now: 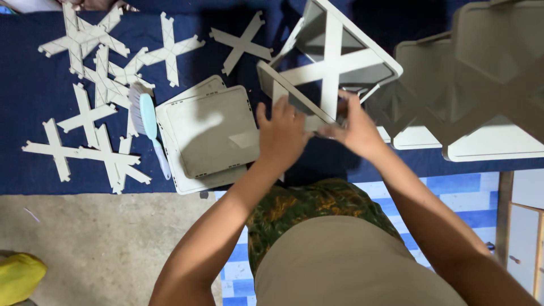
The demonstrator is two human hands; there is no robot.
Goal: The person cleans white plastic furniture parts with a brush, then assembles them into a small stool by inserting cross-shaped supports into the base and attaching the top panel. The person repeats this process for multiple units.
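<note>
At nine o'clock a scatter of flat grey cross-shaped braces lies on the dark blue cloth, several overlapping. Just beside them, toward the centre, a small light-blue brush rests with its handle over the edge of a stack of grey square panels.

At the centre, the left hand is closed over the near edge of a tilted grey square frame, fingers curled across the rim. The right hand pinches the same edge just beside it, thumb and fingers shut on the plastic. The frame, with its cross brace fitted inside, stands tilted at twelve o'clock from the hands, its near side lifted off the cloth.

At three o'clock a taller assembled grey rack stands close by, near the frame's far corner; whether they touch cannot be told.

As a judgement: both grips sit on one edge, so the frame could twist or swing and knock the rack. A cross brace not fully seated might pop loose under pressure. The leaning brush could slide off the panels, and the overlapping loose braces could be nudged out of order by a forearm.
</note>
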